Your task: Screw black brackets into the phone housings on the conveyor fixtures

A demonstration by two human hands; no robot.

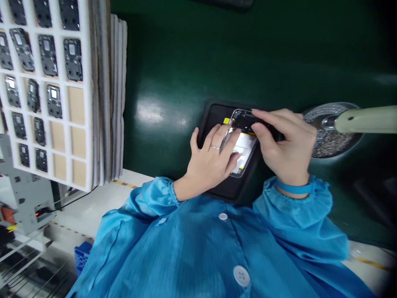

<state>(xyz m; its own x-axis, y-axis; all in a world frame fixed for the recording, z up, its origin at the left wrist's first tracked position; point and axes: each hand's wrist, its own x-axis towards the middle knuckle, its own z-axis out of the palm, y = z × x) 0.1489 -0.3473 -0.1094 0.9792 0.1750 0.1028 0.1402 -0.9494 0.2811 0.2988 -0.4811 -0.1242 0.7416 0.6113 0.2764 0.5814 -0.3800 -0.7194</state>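
Observation:
An opened phone [246,147] with a pale battery showing lies tilted on a black pad [214,111] in front of me. Across its upper end is a black plastic inner cover [243,121], like those in the tray. My right hand [287,142] pinches this cover's right end between thumb and forefinger. My left hand [212,159], a ring on one finger, rests with fingers spread over the phone's left side, the fingertips near the cover. Whether the cover touches the phone frame all along is hidden by the fingers.
A round dish of small metal pieces [331,145], perhaps screws, stands at right, with a pale green handle [366,120] above it. At left, a white foam tray [88,136] with several black covers tops a stack of trays. A dark object [235,3] lies at the far edge.

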